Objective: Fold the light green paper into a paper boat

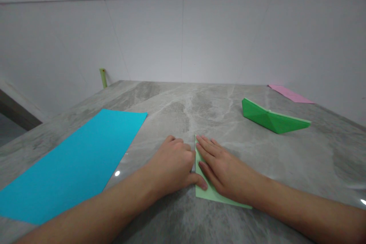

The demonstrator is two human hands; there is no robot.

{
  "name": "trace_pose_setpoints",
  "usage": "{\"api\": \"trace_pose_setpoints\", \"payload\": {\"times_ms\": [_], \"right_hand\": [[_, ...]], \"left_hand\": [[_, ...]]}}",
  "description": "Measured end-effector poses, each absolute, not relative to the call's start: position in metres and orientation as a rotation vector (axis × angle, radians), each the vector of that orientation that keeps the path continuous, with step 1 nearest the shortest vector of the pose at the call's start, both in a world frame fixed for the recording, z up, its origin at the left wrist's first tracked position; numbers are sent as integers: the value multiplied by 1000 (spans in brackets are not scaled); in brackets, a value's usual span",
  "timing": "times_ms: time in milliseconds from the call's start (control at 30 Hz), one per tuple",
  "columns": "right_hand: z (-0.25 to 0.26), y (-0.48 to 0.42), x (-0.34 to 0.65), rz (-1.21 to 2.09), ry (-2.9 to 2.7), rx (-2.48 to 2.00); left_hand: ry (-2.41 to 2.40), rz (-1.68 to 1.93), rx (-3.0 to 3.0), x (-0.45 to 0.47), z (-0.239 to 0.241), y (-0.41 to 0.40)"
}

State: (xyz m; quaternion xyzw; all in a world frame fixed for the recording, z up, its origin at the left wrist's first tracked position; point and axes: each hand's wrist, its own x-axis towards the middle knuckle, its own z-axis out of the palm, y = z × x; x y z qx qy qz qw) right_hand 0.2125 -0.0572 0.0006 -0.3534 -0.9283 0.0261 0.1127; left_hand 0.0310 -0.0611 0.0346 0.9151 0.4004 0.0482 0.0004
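A light green sheet of paper (215,193), with a pointed top and a straight left edge, lies on the grey marbled table in front of me. My left hand (178,164) is closed at that edge, its fingers curled under and its thumb on top of the paper. Whether the curled fingers also touch the paper is hidden. My right hand (219,166) lies flat over the sheet, fingers stretched toward the pointed top, and covers much of it.
On the left lies a large blue sheet of paper (82,160). A folded green paper boat (268,118) stands on the right. Farther back is a pink sheet of paper (290,93). A narrow green object (103,78) rises by the far left table edge, before a white wall (183,38).
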Motion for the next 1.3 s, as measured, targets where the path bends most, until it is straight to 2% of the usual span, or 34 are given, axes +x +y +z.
{"api": "trace_pose_setpoints", "payload": {"times_ms": [400, 1300], "right_hand": [[1, -59, 216, 208, -2694, -1081], [0, -57, 216, 104, -2760, -1073]], "left_hand": [[1256, 162, 2860, 30, 32, -60], [1244, 127, 2836, 30, 31, -60]]}}
